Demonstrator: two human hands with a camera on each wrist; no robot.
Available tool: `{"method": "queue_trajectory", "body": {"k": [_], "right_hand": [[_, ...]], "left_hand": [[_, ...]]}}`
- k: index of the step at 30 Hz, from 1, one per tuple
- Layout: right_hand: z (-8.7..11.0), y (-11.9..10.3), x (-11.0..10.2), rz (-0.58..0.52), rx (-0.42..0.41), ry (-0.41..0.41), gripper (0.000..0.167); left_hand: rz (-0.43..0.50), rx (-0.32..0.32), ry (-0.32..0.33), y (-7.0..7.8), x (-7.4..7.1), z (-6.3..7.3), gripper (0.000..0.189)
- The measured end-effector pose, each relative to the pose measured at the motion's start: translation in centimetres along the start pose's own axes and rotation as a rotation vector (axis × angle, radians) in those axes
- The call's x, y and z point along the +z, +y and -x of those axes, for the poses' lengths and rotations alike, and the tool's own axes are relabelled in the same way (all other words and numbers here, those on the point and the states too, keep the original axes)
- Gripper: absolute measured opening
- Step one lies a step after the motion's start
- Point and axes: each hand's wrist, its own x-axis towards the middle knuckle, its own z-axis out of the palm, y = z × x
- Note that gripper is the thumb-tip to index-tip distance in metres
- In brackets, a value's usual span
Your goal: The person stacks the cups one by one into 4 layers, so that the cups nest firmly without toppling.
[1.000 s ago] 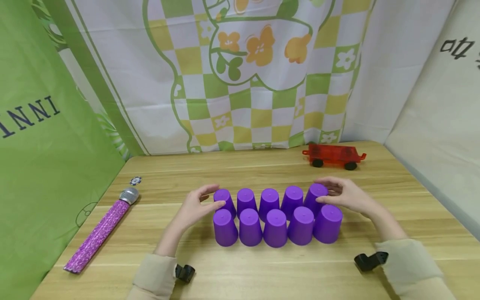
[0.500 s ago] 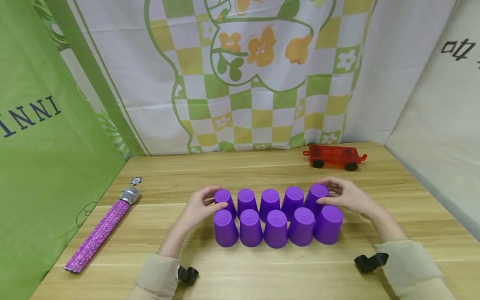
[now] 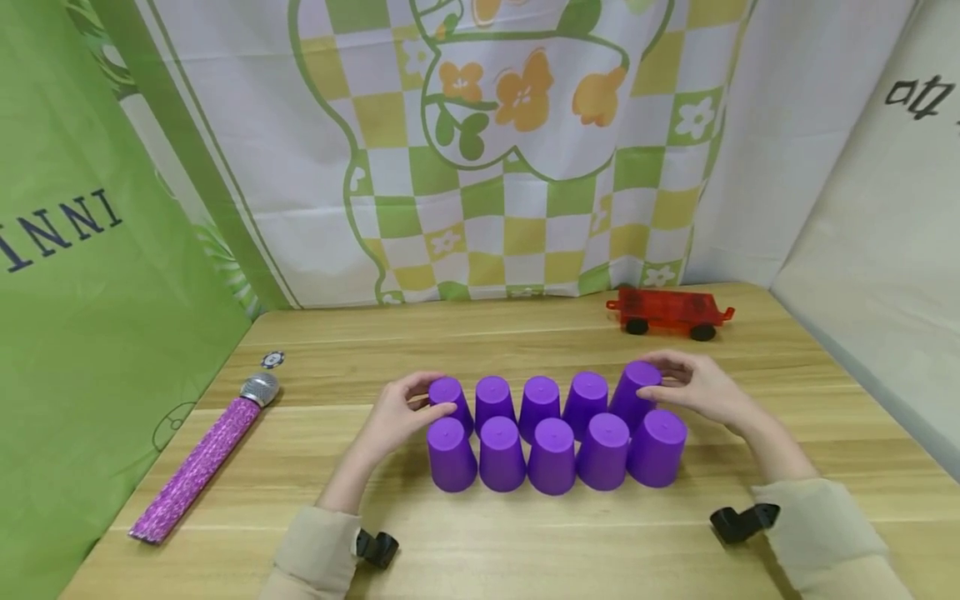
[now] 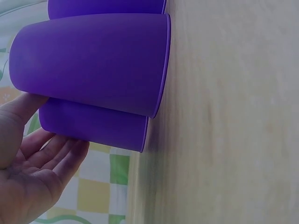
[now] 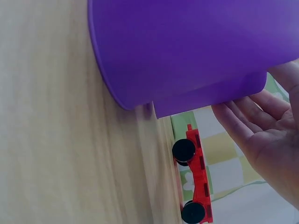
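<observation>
Purple cups stand upside down in two rows on the wooden table. At the left end of the back row, my left hand (image 3: 397, 418) holds the purple cup (image 3: 447, 390), thumb on its near side and fingers on its far side. My right hand (image 3: 696, 387) grips the back row's right-end purple cup (image 3: 633, 382), which looks slightly raised. In the left wrist view, a front-row cup (image 4: 93, 60) partly hides the held cup (image 4: 93, 123). A front cup (image 5: 187, 46) likewise covers much of the right hand's cup (image 5: 205, 98) in the right wrist view.
Behind the cups at the right stands a red toy wagon (image 3: 666, 310) with black wheels. A pink glittery microphone (image 3: 202, 467) lies at the left, near a poker chip (image 3: 273, 359). Patterned cloth (image 3: 517, 225) hangs at the table's back edge.
My left fingers have closed onto the back-left cup. My right hand and the back-right cup have shifted slightly up since half a second ago. The other cups look unmoved.
</observation>
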Motion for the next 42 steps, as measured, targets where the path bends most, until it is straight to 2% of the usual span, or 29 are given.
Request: {"method": "queue_trajectory", "body": {"k": [8, 14, 18, 23, 27, 33, 42], "right_hand": [[-0.4, 0.6, -0.8, 0.032, 0.051, 0.054, 0.051], [-2.4, 0.6, -2.0, 0.067, 0.039, 0.050, 0.051], [-3.8, 0.4, -2.8, 0.145, 0.018, 0.036, 0.051], [-5.5, -0.7, -3.2, 0.223, 0.014, -0.009, 0.055], [-6.9, -1.5, -3.0, 0.239, -0.002, -0.074, 0.056], [-9.0, -2.2, -2.3, 0.228, -0.050, -0.165, 0.052], [-11.4, -2.8, -1.0, 0.188, -0.116, -0.230, 0.049]], "left_hand": [[0.006, -0.012, 0.016, -0.2, 0.1, -0.1, 0.047], [0.007, -0.004, 0.007, -0.2, 0.1, -0.5, 0.047], [0.003, -0.002, -0.004, -0.2, 0.3, -0.4, 0.047], [0.004, 0.001, -0.004, 0.1, 0.2, -0.3, 0.046], [0.000, 0.010, 0.002, 0.2, 0.1, -0.2, 0.046], [0.002, 0.009, 0.008, 0.0, 0.0, -0.3, 0.047], [0.010, 0.012, 0.012, -0.3, -0.1, -0.2, 0.047]]}}
